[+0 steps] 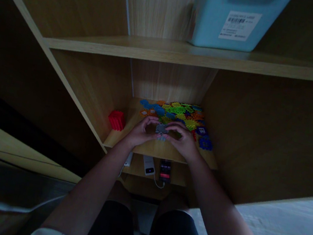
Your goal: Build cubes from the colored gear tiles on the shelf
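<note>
Both my hands reach into a wooden shelf compartment (118,139). My left hand (140,131) and my right hand (183,140) meet in the middle, fingers curled and pinched on a small grey toothed plastic piece (161,129) held between them. Behind my hands lies a heap of colourful interlocking plastic pieces (179,114) in blue, green, yellow and orange. Two dark blue pieces (204,138) lie to the right of my right hand.
A red ridged block (117,120) stands at the left of the compartment. A light blue bin (233,17) with a white label sits on the shelf above. Small devices with a cable (156,169) lie on the lower shelf. My knees (140,229) are below.
</note>
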Demonstrator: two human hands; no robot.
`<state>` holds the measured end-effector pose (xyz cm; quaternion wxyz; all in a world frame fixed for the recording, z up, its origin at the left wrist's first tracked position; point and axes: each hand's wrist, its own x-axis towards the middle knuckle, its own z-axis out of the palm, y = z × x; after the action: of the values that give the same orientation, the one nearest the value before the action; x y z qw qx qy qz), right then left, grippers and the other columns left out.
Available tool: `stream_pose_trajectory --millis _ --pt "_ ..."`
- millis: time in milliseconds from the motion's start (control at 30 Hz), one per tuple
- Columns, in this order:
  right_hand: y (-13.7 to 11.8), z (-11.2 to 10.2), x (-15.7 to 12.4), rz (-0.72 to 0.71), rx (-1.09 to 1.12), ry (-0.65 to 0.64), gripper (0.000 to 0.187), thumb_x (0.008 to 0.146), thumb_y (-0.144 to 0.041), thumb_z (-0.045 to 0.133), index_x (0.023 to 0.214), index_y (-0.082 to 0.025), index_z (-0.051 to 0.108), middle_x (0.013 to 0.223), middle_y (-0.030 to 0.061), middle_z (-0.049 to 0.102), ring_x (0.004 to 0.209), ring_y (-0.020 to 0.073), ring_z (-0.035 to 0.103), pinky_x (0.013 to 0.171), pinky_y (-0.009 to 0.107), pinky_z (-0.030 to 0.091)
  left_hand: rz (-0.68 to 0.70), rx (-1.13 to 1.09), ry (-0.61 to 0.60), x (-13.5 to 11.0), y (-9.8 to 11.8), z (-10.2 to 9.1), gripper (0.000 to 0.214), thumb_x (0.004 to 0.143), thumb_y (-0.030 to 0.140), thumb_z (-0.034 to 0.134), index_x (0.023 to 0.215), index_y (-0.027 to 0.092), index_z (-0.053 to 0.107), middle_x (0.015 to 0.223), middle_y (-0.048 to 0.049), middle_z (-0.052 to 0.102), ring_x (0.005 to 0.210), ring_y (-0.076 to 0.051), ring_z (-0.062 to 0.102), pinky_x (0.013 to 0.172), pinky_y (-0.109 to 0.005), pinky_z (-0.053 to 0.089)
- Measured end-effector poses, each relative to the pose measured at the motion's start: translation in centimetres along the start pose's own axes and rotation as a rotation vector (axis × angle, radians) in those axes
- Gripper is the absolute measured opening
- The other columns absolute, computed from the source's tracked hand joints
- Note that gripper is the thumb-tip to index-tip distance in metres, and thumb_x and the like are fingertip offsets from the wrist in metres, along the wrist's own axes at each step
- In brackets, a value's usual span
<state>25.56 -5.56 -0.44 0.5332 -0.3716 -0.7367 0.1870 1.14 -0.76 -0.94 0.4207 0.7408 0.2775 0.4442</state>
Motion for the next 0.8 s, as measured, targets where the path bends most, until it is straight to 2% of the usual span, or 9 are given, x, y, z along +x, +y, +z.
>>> stream_pose_trajectory --millis 800 --pt "0.3 0.17 -0.19 0.025 0.01 -0.026 0.023 0.092 -0.038 0.085 0.113 -0.031 0.078 0.125 0.0057 0.077 0.12 0.0262 0.072 0.108 0.045 0.055 0.006 -0.026 0.018 0.08 -0.71 0.04 0.077 0.075 0.051 0.099 0.135 0.022 0.06 0.131 -0.0121 0.071 0.131 -0.028 0.066 0.121 -0.047 0.043"
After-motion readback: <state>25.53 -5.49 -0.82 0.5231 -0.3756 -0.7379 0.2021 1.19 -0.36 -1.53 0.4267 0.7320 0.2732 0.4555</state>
